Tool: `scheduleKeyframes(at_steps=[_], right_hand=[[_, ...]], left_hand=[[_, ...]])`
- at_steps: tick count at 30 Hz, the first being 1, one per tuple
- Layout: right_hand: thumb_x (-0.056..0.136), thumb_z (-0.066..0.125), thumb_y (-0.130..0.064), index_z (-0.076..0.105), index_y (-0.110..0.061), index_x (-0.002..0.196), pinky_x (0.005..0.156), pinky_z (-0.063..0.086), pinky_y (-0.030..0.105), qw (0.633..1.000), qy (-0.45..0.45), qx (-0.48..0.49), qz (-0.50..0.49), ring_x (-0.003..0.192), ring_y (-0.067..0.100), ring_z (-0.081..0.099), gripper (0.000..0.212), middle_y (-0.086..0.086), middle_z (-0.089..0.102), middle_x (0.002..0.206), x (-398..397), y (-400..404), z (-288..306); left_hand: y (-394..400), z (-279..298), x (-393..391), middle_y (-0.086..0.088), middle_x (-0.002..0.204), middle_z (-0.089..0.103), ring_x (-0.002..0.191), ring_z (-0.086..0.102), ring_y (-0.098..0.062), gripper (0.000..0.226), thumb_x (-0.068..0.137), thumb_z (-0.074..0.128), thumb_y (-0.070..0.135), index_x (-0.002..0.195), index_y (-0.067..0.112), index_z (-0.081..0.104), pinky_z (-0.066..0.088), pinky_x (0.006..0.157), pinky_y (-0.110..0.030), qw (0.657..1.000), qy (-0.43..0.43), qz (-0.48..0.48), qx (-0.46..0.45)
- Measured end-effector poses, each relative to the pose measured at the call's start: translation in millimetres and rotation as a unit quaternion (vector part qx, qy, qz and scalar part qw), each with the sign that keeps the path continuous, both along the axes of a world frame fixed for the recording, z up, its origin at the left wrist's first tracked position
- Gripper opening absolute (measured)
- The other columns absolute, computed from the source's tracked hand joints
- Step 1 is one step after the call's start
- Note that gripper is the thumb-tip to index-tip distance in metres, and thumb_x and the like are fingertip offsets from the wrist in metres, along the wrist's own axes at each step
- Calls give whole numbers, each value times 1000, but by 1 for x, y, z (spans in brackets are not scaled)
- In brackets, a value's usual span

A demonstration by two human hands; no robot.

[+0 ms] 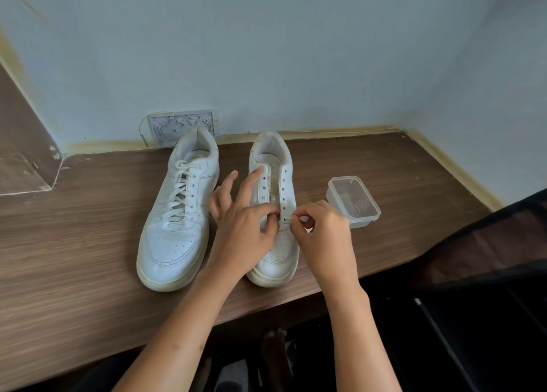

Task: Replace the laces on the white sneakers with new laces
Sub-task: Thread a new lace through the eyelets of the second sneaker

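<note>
A clear lidded plastic container (353, 201) sits on the wooden desk (74, 243).

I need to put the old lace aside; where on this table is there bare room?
Bare wood lies left of the laced sneaker and right of the plastic box. Between the sneakers, the left hand crowds the gap.

Two white sneakers (174, 223) (276, 202), two hands (245, 226) (324, 237), one clear plastic container (353, 200), one wall plate (181, 125).
</note>
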State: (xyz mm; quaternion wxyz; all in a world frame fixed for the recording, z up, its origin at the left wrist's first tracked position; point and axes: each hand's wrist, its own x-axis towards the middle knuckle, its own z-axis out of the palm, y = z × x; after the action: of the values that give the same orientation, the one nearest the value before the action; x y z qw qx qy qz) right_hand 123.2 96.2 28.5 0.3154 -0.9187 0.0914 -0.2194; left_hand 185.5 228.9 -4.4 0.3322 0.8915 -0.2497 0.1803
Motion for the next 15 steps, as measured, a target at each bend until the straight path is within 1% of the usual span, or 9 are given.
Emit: scheduleKeyframes(at_steps=[2, 4, 7, 8, 10, 11, 12, 14, 15], right_hand=[[83, 69, -3, 68, -8, 81, 65, 51, 34, 1000, -1, -17, 2, 74, 17, 56, 5, -2, 58, 79, 1, 2, -1], [83, 68, -2, 68, -7, 80, 63, 50, 32, 1000, -1, -31, 6, 74, 17, 56, 5, -1, 59, 79, 1, 3, -2], [85, 67, -2, 69, -7, 81, 61, 46, 21, 999, 13, -46, 5, 72, 12, 54, 7, 0, 60, 79, 2, 7, -3], [86, 66, -3, 70, -9, 82, 61, 43, 16, 999, 14, -37, 2, 71, 8, 53, 8, -2, 60, 80, 2, 8, -4], [88, 67, -5, 73, -13, 86, 65, 44, 13, 1000, 12, 16, -2, 72, 2, 56, 10, -5, 61, 83, 0, 7, -3], [88, 69, -7, 75, -16, 89, 69, 46, 14, 999, 11, 45, -4, 75, 2, 58, 11, -6, 61, 86, -1, 6, -3], [88, 70, -9, 76, -19, 91, 74, 49, 20, 998, 13, 64, -10, 80, 4, 59, 12, -8, 61, 90, -1, 4, -4], [87, 73, -14, 77, -26, 92, 83, 52, 35, 998, 14, 57, -34, 86, 9, 60, 14, -12, 59, 92, 0, 2, -6], [85, 74, -15, 76, -29, 91, 87, 51, 42, 997, 18, 53, -46, 87, 11, 61, 16, -15, 59, 89, 0, 3, -7]], left_hand=[[-1, -1, 0, 5, 153, 39, 143, 18, -33, 10, 79, 67, 25, 77, 30, 76, 11, 111, -51, 1000, -4, -6, -16], [-3, -1, 0, 6, 153, 39, 143, 17, -30, 14, 79, 62, 27, 77, 30, 76, 15, 112, -53, 999, 8, -12, -43], [-4, 0, -1, 7, 152, 40, 143, 17, -27, 17, 79, 60, 27, 78, 31, 77, 10, 113, -47, 997, 16, -13, -70], [-4, 0, 0, 8, 153, 39, 143, 16, -27, 17, 80, 60, 28, 79, 32, 77, 8, 113, -45, 997, 17, -12, -69], [-2, 0, 0, 10, 154, 36, 144, 14, -28, 22, 82, 54, 35, 81, 34, 76, 5, 112, -43, 999, 17, -6, -47], [-1, 0, 0, 9, 156, 33, 145, 13, -31, 27, 84, 49, 38, 84, 34, 76, 3, 112, -43, 1000, 11, -4, -22], [-1, -1, 0, 7, 159, 29, 146, 11, -34, 32, 85, 44, 40, 87, 34, 76, 3, 112, -46, 1000, 4, -6, 8], [-1, -3, 0, 4, 162, 20, 147, 7, -39, 38, 87, 37, 40, 90, 33, 75, 0, 113, -52, 998, -2, -16, 53], [0, -3, 1, 5, 163, 17, 148, 3, -39, 38, 87, 36, 41, 89, 33, 74, -3, 113, -52, 998, 1, -20, 61]])
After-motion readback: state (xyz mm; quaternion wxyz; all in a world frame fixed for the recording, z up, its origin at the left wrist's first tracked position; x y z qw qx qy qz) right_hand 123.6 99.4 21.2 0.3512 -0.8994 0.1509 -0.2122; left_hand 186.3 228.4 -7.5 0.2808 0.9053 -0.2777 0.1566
